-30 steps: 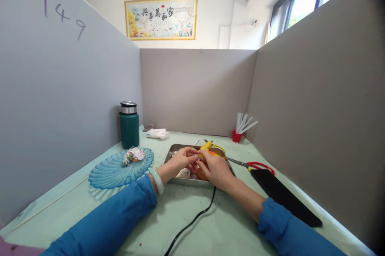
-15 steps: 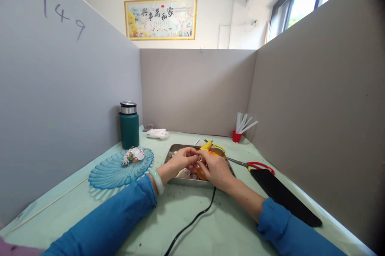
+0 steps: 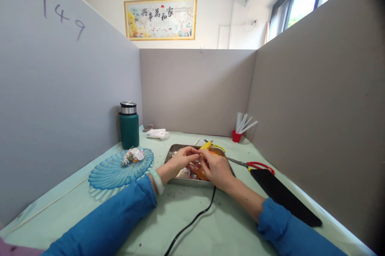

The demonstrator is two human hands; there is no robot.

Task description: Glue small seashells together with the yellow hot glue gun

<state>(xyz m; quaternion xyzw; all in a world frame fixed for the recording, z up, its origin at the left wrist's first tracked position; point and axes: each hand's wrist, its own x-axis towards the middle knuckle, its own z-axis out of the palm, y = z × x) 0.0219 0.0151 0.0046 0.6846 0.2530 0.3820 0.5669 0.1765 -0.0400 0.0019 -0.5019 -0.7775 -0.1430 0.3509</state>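
Over a metal tray (image 3: 192,182) of seashells, my two hands meet at the fingertips. My left hand (image 3: 184,160), with a pale bangle (image 3: 157,181) on its wrist, has its fingers pinched together. Touching it, my right hand (image 3: 217,168) is bent in a pinch as well. Whatever they hold between them is too small and hidden to name. Pale and orange shells (image 3: 184,173) show beneath the fingers. A yellow glue gun (image 3: 206,145) lies in the tray behind my right hand, partly covered by it.
At left, a blue scalloped glass plate (image 3: 111,174) bears a cluster of shells (image 3: 134,155), with a green bottle (image 3: 129,130) behind it. Red-handled scissors (image 3: 261,166) and a black flat board (image 3: 284,196) lie right. White glue sticks (image 3: 243,121) stand in a red cup (image 3: 236,137). A black cord (image 3: 192,222) runs frontward.
My fingertips have shifted slightly and closed together more; a small dark bit that showed between them is now hidden. My arms and the things on the table stay in place.
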